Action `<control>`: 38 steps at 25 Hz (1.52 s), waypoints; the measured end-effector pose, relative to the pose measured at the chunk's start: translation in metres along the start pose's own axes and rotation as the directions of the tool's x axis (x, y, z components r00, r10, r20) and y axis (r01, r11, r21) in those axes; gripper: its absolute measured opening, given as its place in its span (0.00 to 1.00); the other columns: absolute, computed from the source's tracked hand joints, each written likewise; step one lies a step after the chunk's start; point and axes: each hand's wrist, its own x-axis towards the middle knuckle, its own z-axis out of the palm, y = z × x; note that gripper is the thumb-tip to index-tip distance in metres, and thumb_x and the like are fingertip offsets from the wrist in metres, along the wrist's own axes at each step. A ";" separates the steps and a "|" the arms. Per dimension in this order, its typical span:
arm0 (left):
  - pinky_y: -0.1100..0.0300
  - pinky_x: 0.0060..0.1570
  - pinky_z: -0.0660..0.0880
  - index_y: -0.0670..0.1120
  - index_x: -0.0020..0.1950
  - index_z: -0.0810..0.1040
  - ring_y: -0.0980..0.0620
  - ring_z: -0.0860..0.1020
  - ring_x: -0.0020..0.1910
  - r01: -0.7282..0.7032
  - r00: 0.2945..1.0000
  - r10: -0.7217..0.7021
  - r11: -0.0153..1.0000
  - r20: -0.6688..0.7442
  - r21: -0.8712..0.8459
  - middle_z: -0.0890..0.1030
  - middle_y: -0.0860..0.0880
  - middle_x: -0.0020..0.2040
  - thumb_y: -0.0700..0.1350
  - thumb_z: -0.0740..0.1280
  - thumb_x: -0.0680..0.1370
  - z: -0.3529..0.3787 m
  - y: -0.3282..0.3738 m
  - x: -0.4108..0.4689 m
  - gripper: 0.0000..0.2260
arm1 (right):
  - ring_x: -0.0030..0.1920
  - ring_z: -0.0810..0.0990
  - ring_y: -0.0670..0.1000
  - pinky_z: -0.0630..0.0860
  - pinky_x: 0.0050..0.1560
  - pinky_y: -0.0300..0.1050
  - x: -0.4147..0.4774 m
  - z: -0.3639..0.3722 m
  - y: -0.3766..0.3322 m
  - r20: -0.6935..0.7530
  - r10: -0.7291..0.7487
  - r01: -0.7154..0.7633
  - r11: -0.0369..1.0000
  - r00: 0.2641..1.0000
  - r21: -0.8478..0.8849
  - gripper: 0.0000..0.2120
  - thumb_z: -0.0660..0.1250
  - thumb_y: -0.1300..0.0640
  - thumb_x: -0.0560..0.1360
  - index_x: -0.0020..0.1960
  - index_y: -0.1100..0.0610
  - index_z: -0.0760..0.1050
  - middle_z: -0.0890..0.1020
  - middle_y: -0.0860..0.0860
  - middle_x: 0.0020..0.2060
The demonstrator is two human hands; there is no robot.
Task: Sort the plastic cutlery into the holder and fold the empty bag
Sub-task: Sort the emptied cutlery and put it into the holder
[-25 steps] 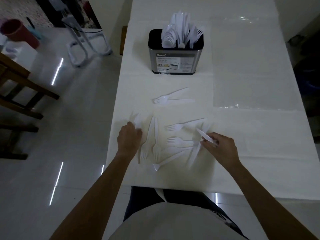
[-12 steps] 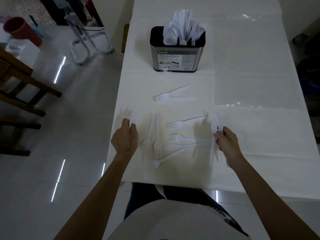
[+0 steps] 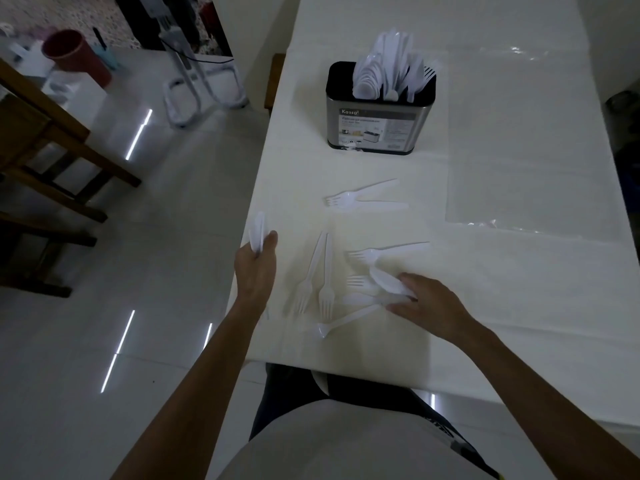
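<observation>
Left hand [image 3: 255,270]: I see it at the left edge of the tabletop [image 3: 502,306], fingers curled round a small bundle [image 3: 259,230] of white plastic cutlery that sticks up past the thumb (too blurred for me to tell spoons from knives).
Right hand [image 3: 429,306]: low over the near pile, palm down. Thumb and forefinger pinch a spoon-shaped piece [image 3: 388,280] that points left. The other fingers reach down to the cutlery under them.
Parallel forks [image 3: 317,271]: two lie side by side between the hands, tines towards me, handles pointing away.
Near pile: one fork [image 3: 384,251] lies crosswise with its tines to the left. A second fork [image 3: 358,281] lies just below it, its handle hidden by the right hand. A long spoon [image 3: 346,320] lies slanted at the near side, bowl to the left.
Far pair [image 3: 363,200]: two more forks lie loose between the pile and the holder, heads together at the left and handles spreading to the right.
Holder [image 3: 379,123]: a steel box with a black rim and a paper label, standing upright on the far part of the tabletop, well apart from both hands. White cutlery [image 3: 388,71] stands packed in it, reaching above the rim.
Bag [image 3: 519,140]: clear plastic, lying flat and unfolded on the tabletop just right of the holder.
Tabletop: long and white.
Floor side (to my left): a wooden chair [image 3: 52,150], a red cup [image 3: 74,57] and a white metal frame [image 3: 201,88] on glossy tiles.
</observation>
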 end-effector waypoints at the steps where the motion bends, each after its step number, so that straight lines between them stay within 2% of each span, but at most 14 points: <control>1: 0.62 0.27 0.66 0.47 0.31 0.66 0.55 0.66 0.23 0.047 0.999 -0.045 0.997 0.031 -0.068 0.68 0.49 0.27 0.50 0.62 0.79 0.000 0.002 -0.001 0.18 | 0.46 0.76 0.49 0.66 0.39 0.43 0.000 0.003 0.001 0.018 -0.014 0.016 0.995 1.000 -0.095 0.14 0.66 0.45 0.73 0.53 0.51 0.72 0.77 0.47 0.45; 3: 0.63 0.25 0.63 0.48 0.29 0.64 0.56 0.63 0.19 0.097 0.988 -0.074 0.980 0.134 -0.173 0.66 0.51 0.22 0.51 0.59 0.81 -0.001 0.005 -0.001 0.20 | 0.51 0.78 0.50 0.68 0.42 0.41 0.000 0.008 0.004 0.006 -0.037 0.038 0.974 0.999 -0.225 0.17 0.64 0.44 0.74 0.61 0.48 0.71 0.76 0.46 0.52; 5: 0.60 0.28 0.65 0.47 0.29 0.64 0.54 0.66 0.20 0.099 0.973 -0.051 0.973 0.226 -0.207 0.67 0.52 0.21 0.51 0.56 0.82 -0.002 0.009 -0.002 0.21 | 0.48 0.80 0.53 0.67 0.39 0.41 -0.001 0.009 0.004 -0.029 -0.055 0.044 0.952 0.998 -0.302 0.16 0.61 0.45 0.76 0.62 0.49 0.71 0.74 0.47 0.55; 9: 0.63 0.36 0.65 0.48 0.33 0.66 0.55 0.67 0.31 -0.039 0.972 0.040 0.999 0.232 -0.010 0.68 0.50 0.30 0.54 0.54 0.81 -0.001 0.012 -0.007 0.19 | 0.44 0.80 0.55 0.67 0.36 0.43 -0.008 0.006 0.006 -0.041 -0.072 0.058 0.959 0.997 -0.279 0.12 0.60 0.50 0.78 0.57 0.55 0.72 0.73 0.49 0.55; 14: 0.59 0.42 0.66 0.50 0.33 0.69 0.53 0.68 0.35 0.005 0.969 0.009 0.998 0.245 -0.060 0.70 0.50 0.34 0.56 0.54 0.81 0.005 0.010 -0.003 0.19 | 0.33 0.76 0.53 0.65 0.31 0.44 -0.021 -0.001 0.018 -0.181 0.067 -0.070 0.997 0.981 -0.009 0.08 0.62 0.53 0.77 0.52 0.57 0.70 0.76 0.46 0.32; 17: 0.57 0.42 0.65 0.53 0.27 0.73 0.53 0.68 0.34 0.084 0.952 -0.027 0.981 0.306 -0.174 0.71 0.50 0.33 0.57 0.56 0.80 0.015 0.018 -0.004 0.23 | 0.31 0.75 0.55 0.69 0.34 0.47 -0.017 -0.004 0.014 -0.218 0.119 -0.061 0.965 0.969 0.257 0.10 0.61 0.53 0.78 0.47 0.61 0.71 0.78 0.55 0.31; 20: 0.59 0.43 0.66 0.54 0.30 0.76 0.54 0.69 0.36 0.071 0.914 0.028 0.971 0.404 -0.229 0.74 0.52 0.36 0.56 0.53 0.82 0.027 0.030 -0.013 0.23 | 0.28 0.73 0.45 0.69 0.35 0.36 -0.012 -0.006 -0.007 -0.188 0.117 -0.008 0.866 0.975 0.499 0.10 0.57 0.59 0.80 0.44 0.57 0.75 0.76 0.50 0.26; 24: 0.53 0.59 0.67 0.57 0.51 0.79 0.49 0.72 0.53 0.098 0.817 0.090 0.952 0.570 -0.290 0.79 0.54 0.56 0.57 0.45 0.82 0.044 0.041 -0.024 0.21 | 0.34 0.80 0.44 0.74 0.38 0.36 -0.003 -0.003 -0.036 -0.084 0.159 -0.043 0.659 0.984 0.751 0.14 0.54 0.61 0.81 0.43 0.58 0.76 0.81 0.50 0.31; 27: 0.49 0.70 0.61 0.67 0.58 0.74 0.47 0.66 0.68 0.066 0.753 0.108 0.969 0.649 -0.238 0.70 0.57 0.69 0.59 0.45 0.81 0.049 0.043 -0.033 0.18 | 0.45 0.85 0.53 0.81 0.45 0.43 -0.001 -0.008 -0.058 0.081 0.126 -0.122 0.364 0.989 0.923 0.14 0.54 0.61 0.81 0.49 0.63 0.78 0.85 0.56 0.43; 29: 0.50 0.72 0.60 0.71 0.60 0.69 0.47 0.64 0.71 -0.006 0.759 0.054 0.997 0.649 -0.076 0.66 0.53 0.73 0.61 0.47 0.80 0.051 0.049 -0.039 0.15 | 0.49 0.84 0.60 0.81 0.50 0.49 -0.003 -0.009 -0.067 0.165 0.024 -0.166 0.212 0.986 0.963 0.15 0.53 0.61 0.81 0.54 0.65 0.78 0.84 0.61 0.48; 30: 0.55 0.69 0.64 0.70 0.63 0.65 0.49 0.68 0.69 -0.032 0.773 0.019 0.999 0.634 0.009 0.68 0.51 0.70 0.61 0.47 0.80 0.052 0.051 -0.041 0.14 | 0.48 0.84 0.61 0.81 0.49 0.49 -0.003 -0.008 -0.069 0.181 -0.016 -0.173 0.210 0.983 0.962 0.16 0.53 0.60 0.81 0.55 0.64 0.78 0.85 0.60 0.47; 33: 0.78 0.43 0.69 0.63 0.70 0.61 0.62 0.73 0.48 -0.159 0.767 0.083 0.985 0.636 0.063 0.72 0.59 0.49 0.56 0.51 0.81 0.058 0.052 -0.041 0.17 | 0.32 0.75 0.51 0.71 0.36 0.40 -0.006 -0.004 -0.073 0.204 -0.023 -0.194 0.219 0.979 0.956 0.14 0.55 0.57 0.81 0.48 0.61 0.78 0.79 0.51 0.32; 35: 0.76 0.45 0.72 0.56 0.75 0.57 0.61 0.74 0.53 -0.198 0.766 0.165 0.980 0.622 -0.017 0.74 0.59 0.55 0.50 0.57 0.81 0.062 0.048 -0.037 0.22 | 0.27 0.65 0.46 0.63 0.29 0.37 -0.007 -0.003 -0.075 0.235 -0.008 -0.229 0.195 0.972 0.954 0.13 0.54 0.52 0.82 0.48 0.59 0.73 0.69 0.47 0.27; 38: 0.64 0.54 0.76 0.53 0.76 0.52 0.58 0.77 0.55 -0.192 0.806 0.250 0.968 0.536 -0.163 0.76 0.56 0.59 0.44 0.62 0.79 0.060 0.050 -0.030 0.28 | 0.25 0.60 0.46 0.59 0.26 0.37 -0.009 -0.003 -0.075 0.221 -0.003 -0.213 0.262 0.975 0.941 0.18 0.53 0.44 0.80 0.48 0.58 0.70 0.64 0.47 0.26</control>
